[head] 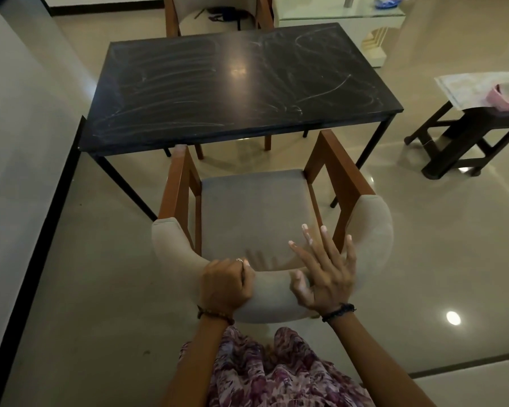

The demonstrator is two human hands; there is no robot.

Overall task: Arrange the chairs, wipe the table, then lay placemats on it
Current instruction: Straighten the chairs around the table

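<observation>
**Hands on the chair back at the table's near edge**

The left hand [225,284] grips the padded back of the near chair [252,212]; the right hand [325,273] hovers spread just above it, blurred. The chair faces the near edge of the streaked black table [238,83]. A second chair [215,14], cut off, stands at the far edge. A stool [465,133] carrying folded cloth stands well apart on the glossy floor.

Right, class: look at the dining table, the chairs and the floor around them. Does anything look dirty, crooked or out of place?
The black table is covered in pale, swirling smears across its top. The near chair stands pulled out rather than tucked under; the left hand grips its curved backrest. Papers hang over the edge of a dark stool on the right.
</observation>
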